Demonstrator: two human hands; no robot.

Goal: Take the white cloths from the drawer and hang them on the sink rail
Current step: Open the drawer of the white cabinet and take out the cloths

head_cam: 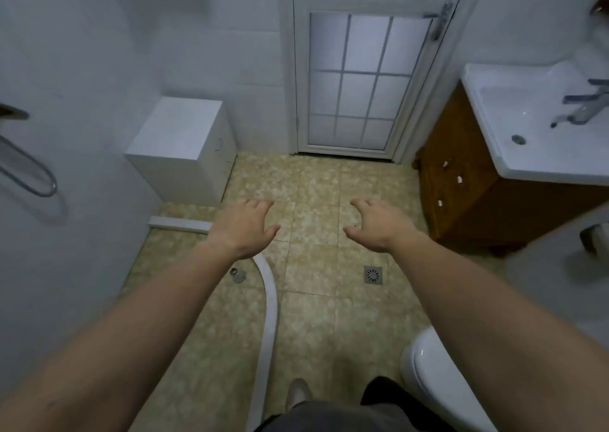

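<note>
Tiled bathroom floor (309,316), floor drain (373,275) beneath empty hands, toilet (438,385) nearby

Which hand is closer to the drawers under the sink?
Right. The right hand hangs open nearer the brown cabinet with its shut drawers under the sink; the left hand is farther off, toward the white box.

Beige mottled floor tiles (316,316), white sink (494,141) w/ brown wood cabinet (474,201), white door (359,69) w/ frosted grid panes

beige tiled floor (316,300) bears a white cabinet (184,145), wooden vanity (461,194), toilet (438,375) and drain grate (373,275).
</note>
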